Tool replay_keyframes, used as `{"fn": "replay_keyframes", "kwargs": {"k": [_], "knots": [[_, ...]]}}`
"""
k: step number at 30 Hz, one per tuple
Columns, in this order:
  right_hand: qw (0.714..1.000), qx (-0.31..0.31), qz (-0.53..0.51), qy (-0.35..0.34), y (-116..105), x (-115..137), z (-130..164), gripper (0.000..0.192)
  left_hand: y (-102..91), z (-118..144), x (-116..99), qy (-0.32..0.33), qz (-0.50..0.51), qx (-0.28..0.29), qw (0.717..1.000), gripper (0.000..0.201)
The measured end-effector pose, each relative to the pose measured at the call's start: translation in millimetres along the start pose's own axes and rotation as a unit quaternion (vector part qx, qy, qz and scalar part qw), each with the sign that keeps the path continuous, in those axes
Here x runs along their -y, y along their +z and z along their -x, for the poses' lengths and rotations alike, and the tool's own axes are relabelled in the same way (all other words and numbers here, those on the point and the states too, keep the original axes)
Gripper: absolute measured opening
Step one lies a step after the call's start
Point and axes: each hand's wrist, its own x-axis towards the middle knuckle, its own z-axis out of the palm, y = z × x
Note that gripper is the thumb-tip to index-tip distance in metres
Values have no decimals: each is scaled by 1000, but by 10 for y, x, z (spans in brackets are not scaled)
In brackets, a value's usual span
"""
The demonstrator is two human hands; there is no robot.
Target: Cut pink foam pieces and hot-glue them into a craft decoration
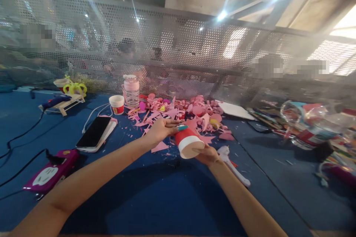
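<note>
A red and white paper cup [185,136] is held above the blue table, tilted so that a pale round end faces me. My left hand [159,131] grips its upper left side, with a teal nail lying against the red wall. From the right and below, my right hand [207,154] is closed around the cup, some of its fingers hidden behind it. Pink paper scraps [178,113] lie heaped just beyond the cup. Beside my right wrist rests a white long-handled tool [235,168], whose kind I cannot make out.
Left on the blue table [155,207] are a phone [94,132], a purple power bank-like case [52,170], a glue gun [57,100], stacked paper cups [116,104] and a pink-lidded bottle [131,90]. A plastic bottle [314,133] lies right. Behind stands a perforated metal screen [183,52].
</note>
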Motion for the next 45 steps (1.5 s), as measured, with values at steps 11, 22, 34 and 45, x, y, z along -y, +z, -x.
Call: {"fn": "replay_keyframes", "kwargs": {"k": [11,22,34,45], "knots": [[998,-37,-26,-47,8,-24,-58,50,-124,-35,-76,-13,-30,57,998,56],[996,-43,-74,12,31,-93,-201,28,-233,-175,48,-91,-144,72,983,48],[987,-132,-49,81,84,-111,-182,32,-409,-293,175,-228,-32,115,966,35],[984,-157,-45,78,130,-78,-152,19,-403,-274,126,-232,-12,135,963,42]]}}
